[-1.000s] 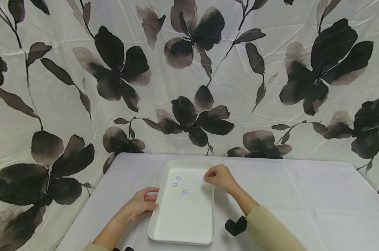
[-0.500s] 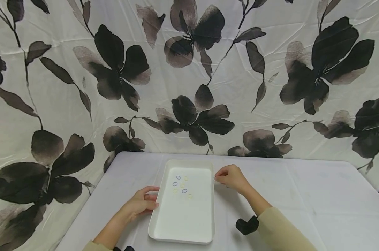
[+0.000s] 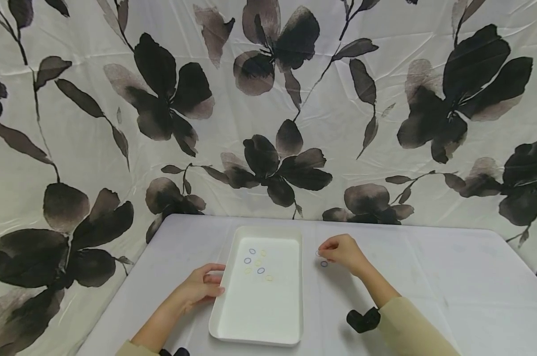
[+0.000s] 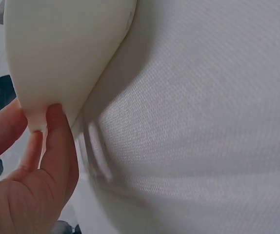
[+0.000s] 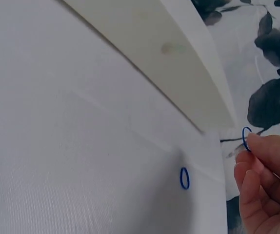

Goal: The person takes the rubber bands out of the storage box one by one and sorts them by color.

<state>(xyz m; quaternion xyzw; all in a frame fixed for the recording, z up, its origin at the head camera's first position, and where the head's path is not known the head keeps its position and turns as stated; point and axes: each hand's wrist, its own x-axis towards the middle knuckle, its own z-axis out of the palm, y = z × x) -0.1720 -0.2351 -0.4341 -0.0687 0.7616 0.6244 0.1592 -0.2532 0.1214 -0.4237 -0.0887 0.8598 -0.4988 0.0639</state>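
Observation:
My right hand [image 3: 346, 253] pinches a small blue rubber band [image 5: 246, 138] between thumb and fingertips, above the table right of the tray. A second blue rubber band [image 3: 324, 264] lies on the tablecloth just below that hand. My left hand [image 3: 201, 287] grips the left rim of the white tray [image 3: 256, 332], thumb and fingers on either side of the edge in the left wrist view. In the tray's upper half lie several loose bands, among them a blue rubber band [image 3: 261, 270] and a pale yellow rubber band [image 3: 269, 278].
A white cloth covers the table [image 3: 406, 277]. Behind its far edge hangs a white curtain [image 3: 268, 113] with dark flowers. A black wrist mount [image 3: 363, 320] sits by the right sleeve.
My right hand has moved right, from over the tray's right rim to above the tablecloth, carrying a band. The blue band on the table has come into view. My left hand stays put.

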